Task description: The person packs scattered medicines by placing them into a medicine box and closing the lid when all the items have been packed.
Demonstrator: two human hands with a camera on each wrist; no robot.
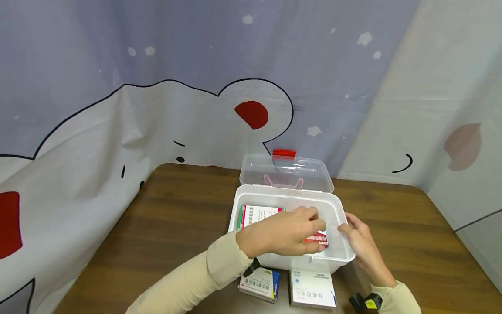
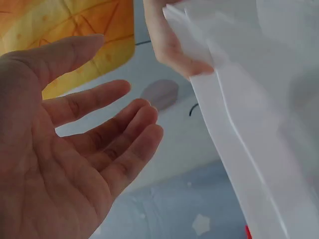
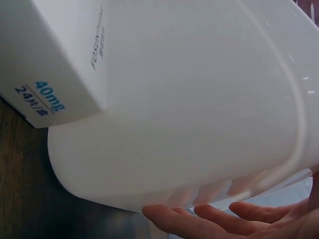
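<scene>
A white plastic medicine bin (image 1: 333,209) stands with its clear lid (image 1: 313,172) swung back. My left hand (image 1: 284,231) hovers over its interior, fingers relaxed; in the left wrist view the palm shows nothing held. Beneath those fingers lies a red-and-white medicine box (image 1: 318,239), partly covered by the hand. To the left inside the bin is a white medicine box (image 1: 256,213) with a green and red end. My right hand (image 1: 362,244) grips the bin's right rim, thumb over the edge, with its fingers (image 3: 214,224) along the outer wall.
In front of the bin, a white medicine box (image 1: 312,288) leans close against its wall. Left of that, a white, blue and yellow medicine box (image 1: 256,283) lies on the wooden table (image 1: 176,218). A printed curtain (image 1: 188,122) hangs behind the table.
</scene>
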